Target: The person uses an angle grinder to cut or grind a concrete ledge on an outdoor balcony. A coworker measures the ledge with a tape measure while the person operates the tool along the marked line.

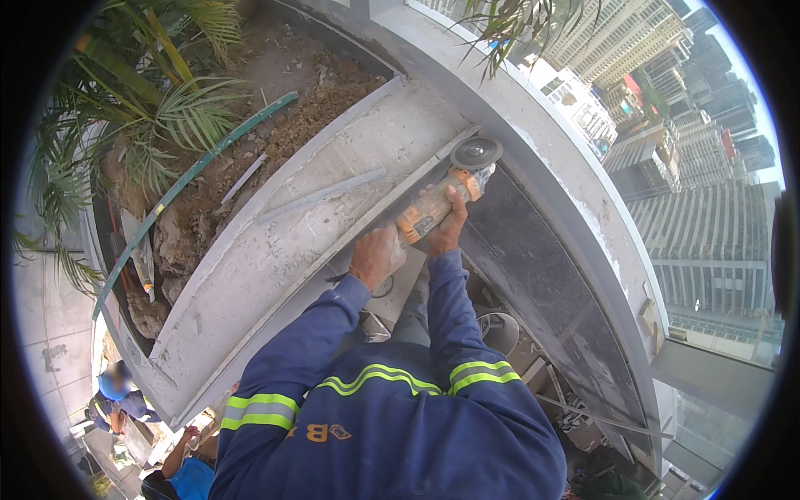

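Both hands hold a dusty orange and grey angle grinder (425, 210) over the edge of a pale concrete ledge (275, 221). My left hand (377, 255) is wrapped around its rear end. Closer to the grinder's head, my right hand (451, 222) grips the body from the right side. The round dark disc (476, 153) sits at the far end, beside the ledge's far corner. Whether it spins, I cannot tell. A thin grey strip (323, 194) lies on top of the ledge.
Left of the ledge is a soil planter (317, 87) with palm leaves (158, 108) and a bent green strip (196, 171). A curved parapet (575, 179) runs along the right, high above city buildings. A bucket (498, 333) and debris lie below. Co-workers (117, 396) are at lower left.
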`<state>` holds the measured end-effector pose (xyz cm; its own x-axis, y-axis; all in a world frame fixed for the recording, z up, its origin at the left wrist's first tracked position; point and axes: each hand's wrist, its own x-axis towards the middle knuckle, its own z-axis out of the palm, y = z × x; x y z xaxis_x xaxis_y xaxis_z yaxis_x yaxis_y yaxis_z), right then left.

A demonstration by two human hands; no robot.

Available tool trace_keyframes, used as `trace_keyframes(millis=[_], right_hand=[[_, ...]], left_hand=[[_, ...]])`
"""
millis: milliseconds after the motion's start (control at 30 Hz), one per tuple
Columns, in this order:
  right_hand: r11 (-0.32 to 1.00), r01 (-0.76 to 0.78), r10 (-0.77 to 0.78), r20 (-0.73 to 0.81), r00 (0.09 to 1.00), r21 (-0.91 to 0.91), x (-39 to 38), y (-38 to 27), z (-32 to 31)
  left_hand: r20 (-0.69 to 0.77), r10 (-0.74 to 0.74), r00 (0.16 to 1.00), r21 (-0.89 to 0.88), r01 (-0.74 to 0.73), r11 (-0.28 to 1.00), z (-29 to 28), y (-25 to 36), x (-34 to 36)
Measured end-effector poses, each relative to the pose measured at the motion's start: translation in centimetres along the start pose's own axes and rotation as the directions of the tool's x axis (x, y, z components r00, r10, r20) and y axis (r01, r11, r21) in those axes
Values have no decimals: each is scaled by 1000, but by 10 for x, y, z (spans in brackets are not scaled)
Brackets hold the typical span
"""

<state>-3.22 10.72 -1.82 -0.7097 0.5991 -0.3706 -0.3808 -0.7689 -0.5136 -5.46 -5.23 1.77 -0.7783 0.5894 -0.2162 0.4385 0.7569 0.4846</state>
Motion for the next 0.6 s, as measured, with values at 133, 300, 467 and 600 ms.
trace_keyframes(millis=[133, 300, 467, 600], right_hand=[[1000, 4, -4, 2, 1000, 3, 0, -1, 1], [1000, 1, -1, 3, 1000, 5, -3, 0, 5], [1000, -7, 7, 17, 1000, 2, -1, 1, 0], [1000, 3, -3, 0, 1000, -10, -5, 1, 4]], left_hand=[[1, 13, 1000, -7, -13, 1000, -2, 0, -1], [-11, 32, 999, -28, -33, 999, -5, -2, -3], [11, 27, 1000, -31, -27, 999, -9, -1, -4], [22, 16, 1000, -41, -16, 999, -10, -2, -5]])
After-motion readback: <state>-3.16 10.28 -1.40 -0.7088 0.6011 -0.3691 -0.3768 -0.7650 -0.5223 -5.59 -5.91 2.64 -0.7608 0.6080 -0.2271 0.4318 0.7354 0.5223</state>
